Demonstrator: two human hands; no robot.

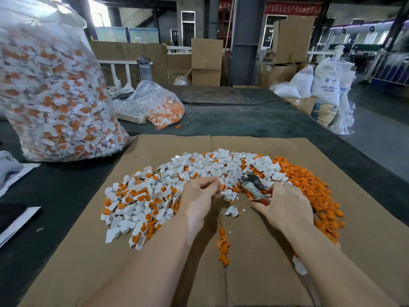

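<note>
Left hand (199, 197) pinches a cap (224, 187), right hand (285, 207) grips pliers (254, 187). The orange pile (309, 180) looks done; many caps (137, 196) and a full bag (55, 96) remain.

Both my forearms reach forward; left grip (199, 197) pinches with curled fingers, right grip (285, 207) clenched, thumb uppermost.

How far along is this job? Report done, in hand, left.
Done, apparently: a heap of bare white shells and a heap of orange inserts on the cardboard. In hand: the right hand grips pliers; the left hand pinches a plastic piece. Left: the pile of joined white-and-orange pieces and a full bag of them. Far from finished, if separating is the aim.
</note>
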